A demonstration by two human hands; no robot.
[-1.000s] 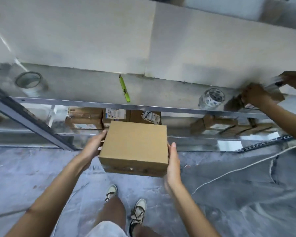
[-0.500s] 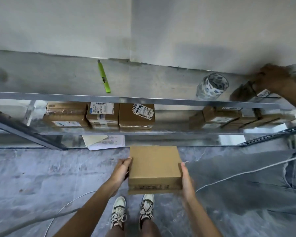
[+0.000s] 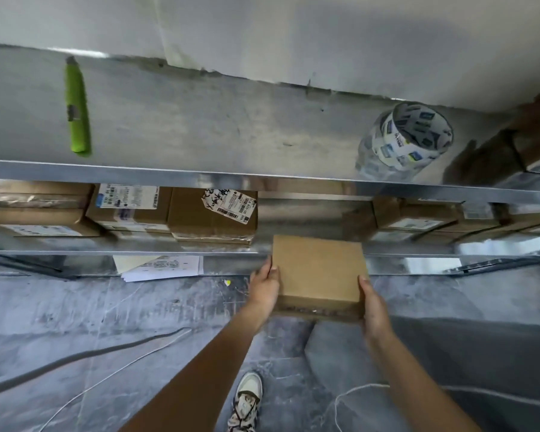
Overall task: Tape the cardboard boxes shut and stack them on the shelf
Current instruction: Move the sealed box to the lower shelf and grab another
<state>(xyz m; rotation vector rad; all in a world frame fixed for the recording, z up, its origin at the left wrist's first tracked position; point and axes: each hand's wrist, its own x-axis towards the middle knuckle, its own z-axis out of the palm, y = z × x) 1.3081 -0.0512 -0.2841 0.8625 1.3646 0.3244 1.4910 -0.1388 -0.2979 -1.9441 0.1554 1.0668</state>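
Both hands on the cardboard box (image 3: 318,269): left hand (image 3: 264,286) grips the left side, fingers wrapped round the edge; right hand (image 3: 371,304) holds the right side, thumb along the top edge. Box sits at the lip of the middle shelf (image 3: 122,251), far edge just over the rail, lined up with the gap between the labelled box (image 3: 212,213) on the left and the boxes on the right (image 3: 418,218). Near face looks taped, though it's shadowed. Step looks like sliding it into that gap. To do it well: keep it level, get the far bottom edge onto the shelf before pushing, then push straight in so it doesn't snag either neighbour. Shift fingers back off the sides as it enters, or they pinch against the labelled box. Top shelf (image 3: 231,132) overhangs, so stay low. Tape roll (image 3: 409,135) and green cutter (image 3: 77,107) lie up there, well apart and out of the path.
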